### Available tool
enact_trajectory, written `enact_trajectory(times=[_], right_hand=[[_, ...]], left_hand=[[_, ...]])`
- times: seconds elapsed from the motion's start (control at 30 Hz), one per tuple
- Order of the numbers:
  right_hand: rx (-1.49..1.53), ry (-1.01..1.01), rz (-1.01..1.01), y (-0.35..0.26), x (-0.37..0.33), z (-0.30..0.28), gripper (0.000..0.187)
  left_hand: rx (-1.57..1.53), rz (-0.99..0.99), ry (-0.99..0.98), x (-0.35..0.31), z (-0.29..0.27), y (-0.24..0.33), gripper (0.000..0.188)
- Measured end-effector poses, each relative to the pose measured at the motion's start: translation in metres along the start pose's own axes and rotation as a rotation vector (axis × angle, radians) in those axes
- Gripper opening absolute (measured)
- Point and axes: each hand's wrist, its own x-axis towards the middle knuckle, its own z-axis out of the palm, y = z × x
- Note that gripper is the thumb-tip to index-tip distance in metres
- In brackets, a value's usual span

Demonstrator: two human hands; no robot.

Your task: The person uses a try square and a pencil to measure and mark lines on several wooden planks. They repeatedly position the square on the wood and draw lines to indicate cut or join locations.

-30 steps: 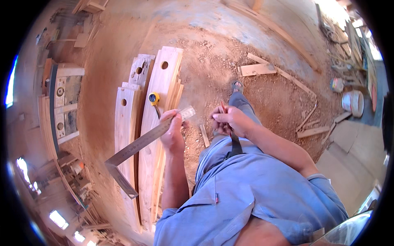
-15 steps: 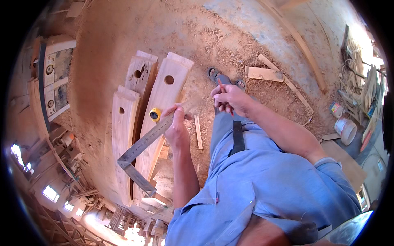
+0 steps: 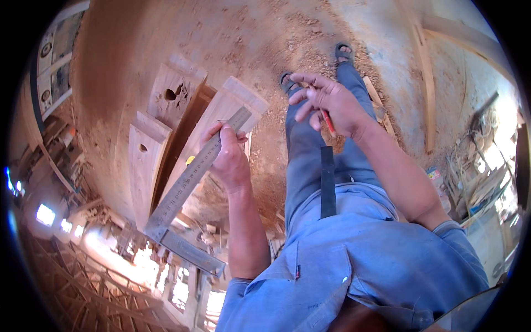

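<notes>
My left hand (image 3: 231,161) is closed round the blade of a metal carpenter's square (image 3: 185,180), whose corner points toward the lower left. The blade passes over the right-hand timber (image 3: 202,127). My right hand (image 3: 338,106) has its fingers partly spread, with a red pencil (image 3: 328,123) held against the palm side. Left of the square stand two more wooden pieces: a left one (image 3: 145,169) with a round hole and a middle one (image 3: 160,105) with a rough-edged hole. A bit of the yellow tape measure (image 3: 190,160) shows beside the blade, mostly covered.
Wood chips (image 3: 310,33) litter the floor around my sandalled feet. A long beam (image 3: 427,94) lies at the right, near a heap of scrap wood (image 3: 481,166). Offcuts (image 3: 376,99) lie beside my right leg. Stacked timber frames (image 3: 83,282) stand at lower left.
The view has shifted. My left hand has slid the square so its blade end reaches past the fingers. My right hand has moved farther out, its fingers more spread and the pencil tilted differently.
</notes>
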Motion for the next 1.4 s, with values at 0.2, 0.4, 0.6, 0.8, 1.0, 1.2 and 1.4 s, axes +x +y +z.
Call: enact_trajectory(times=[0.2, 0.4, 0.6, 0.8, 1.0, 1.2, 1.4], right_hand=[[0.628, -0.370, 0.114, -0.011, 0.070, -0.054, 0.068], [0.824, -0.374, 0.181, -0.014, 0.096, -0.088, 0.078], [0.666, -0.508, 0.177, 0.016, 0.123, -0.098, 0.075], [0.469, -0.381, 0.110, 0.037, 0.131, -0.080, 0.056], [0.109, -0.264, 0.094, 0.033, 0.136, -0.043, 0.041], [0.256, -0.236, 0.043, 0.055, 0.144, -0.011, 0.014], [0.116, -0.263, -0.078, 0.076, 0.146, -0.003, 0.008]], left_hand=[[0.104, -0.011, 0.219, 0.001, 0.044, -0.017, 0.009], [0.252, 0.051, 0.324, 0.004, 0.066, -0.029, 0.011], [0.372, 0.012, 0.285, 0.010, 0.063, -0.033, 0.015], [0.233, 0.018, 0.211, 0.009, 0.054, -0.046, 0.016], [0.272, 0.063, 0.218, 0.008, 0.054, -0.055, 0.015], [0.238, 0.032, 0.197, 0.012, 0.055, -0.050, 0.013], [0.256, 0.037, 0.224, 0.009, 0.057, -0.053, 0.014]])
